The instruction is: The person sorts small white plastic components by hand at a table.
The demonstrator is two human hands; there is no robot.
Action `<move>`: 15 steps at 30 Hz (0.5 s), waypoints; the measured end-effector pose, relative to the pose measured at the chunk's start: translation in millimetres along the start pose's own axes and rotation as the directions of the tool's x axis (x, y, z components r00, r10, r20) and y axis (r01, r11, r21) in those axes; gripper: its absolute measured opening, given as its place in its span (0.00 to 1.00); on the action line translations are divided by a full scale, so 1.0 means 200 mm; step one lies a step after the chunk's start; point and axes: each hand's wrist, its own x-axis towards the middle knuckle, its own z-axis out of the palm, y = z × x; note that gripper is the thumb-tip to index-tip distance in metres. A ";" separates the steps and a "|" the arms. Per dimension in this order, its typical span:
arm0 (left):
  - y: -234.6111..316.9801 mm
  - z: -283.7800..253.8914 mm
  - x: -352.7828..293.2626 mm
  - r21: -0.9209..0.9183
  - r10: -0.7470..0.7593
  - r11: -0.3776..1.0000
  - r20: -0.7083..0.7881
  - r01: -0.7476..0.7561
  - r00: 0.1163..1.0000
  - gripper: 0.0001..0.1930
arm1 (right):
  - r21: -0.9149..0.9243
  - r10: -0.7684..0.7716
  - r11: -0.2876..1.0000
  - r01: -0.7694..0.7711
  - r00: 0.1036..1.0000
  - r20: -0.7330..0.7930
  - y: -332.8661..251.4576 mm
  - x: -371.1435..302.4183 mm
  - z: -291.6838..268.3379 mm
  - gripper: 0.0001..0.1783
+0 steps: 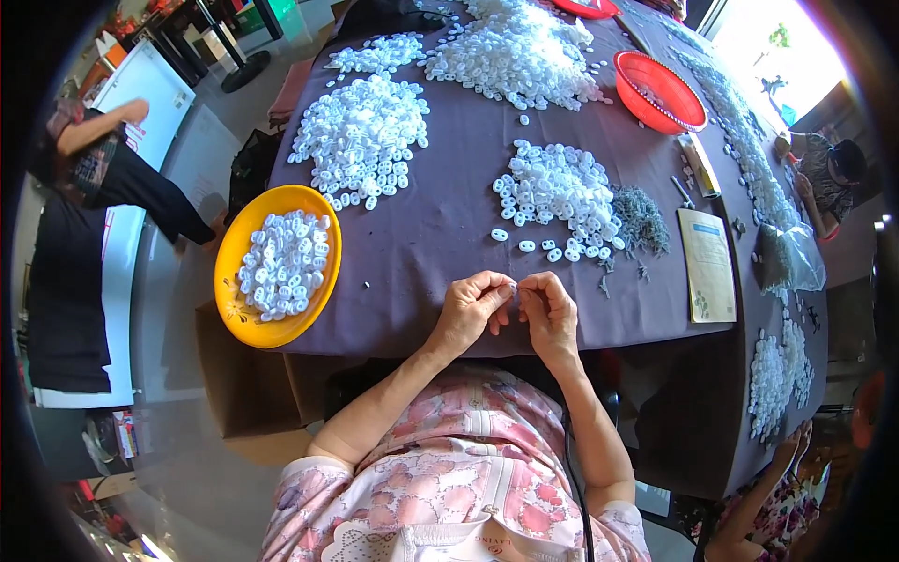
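Close together at the table's near edge, my left hand (471, 307) and my right hand (551, 317) are both closed in a pinch. Their fingertips meet around something small and whitish that they mostly hide. Just beyond them lies a pile of white oval plastic pieces with two holes each (559, 183), a few of them loose at its near side. Touching that pile on the right is a heap of small grey-green parts (641, 223), too fine to make out singly. A yellow bowl (328, 281) of similar white pieces stands at the left edge.
Larger white heaps (361, 136) (510, 51) cover the far table. A red basket (688, 117) and a tan booklet (707, 267) lie right. A clear plastic bag (803, 258) sits farther right. Other people work along the right side; one person (103, 140) stands at left. An open cardboard box (234, 375) is below.
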 end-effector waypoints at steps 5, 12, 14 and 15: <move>0.00 0.00 0.00 0.032 0.014 0.999 -0.010 -0.013 1.000 0.07 | 0.145 0.010 0.989 -0.005 0.999 -0.033 0.03 -0.01 0.02 0.06; 0.01 0.00 -0.01 0.034 0.018 0.999 -0.026 -0.017 1.000 0.06 | 0.224 -0.007 0.974 0.021 0.998 -0.061 0.03 -0.01 0.03 0.08; 0.01 0.00 -0.01 0.031 0.014 0.999 -0.033 -0.013 0.999 0.06 | 0.225 -0.017 0.974 0.029 0.998 -0.057 0.04 -0.01 0.03 0.08; 0.01 0.00 -0.01 0.036 0.019 0.999 -0.034 -0.018 0.999 0.06 | 0.226 -0.016 0.974 0.029 0.998 -0.056 0.04 -0.01 0.04 0.08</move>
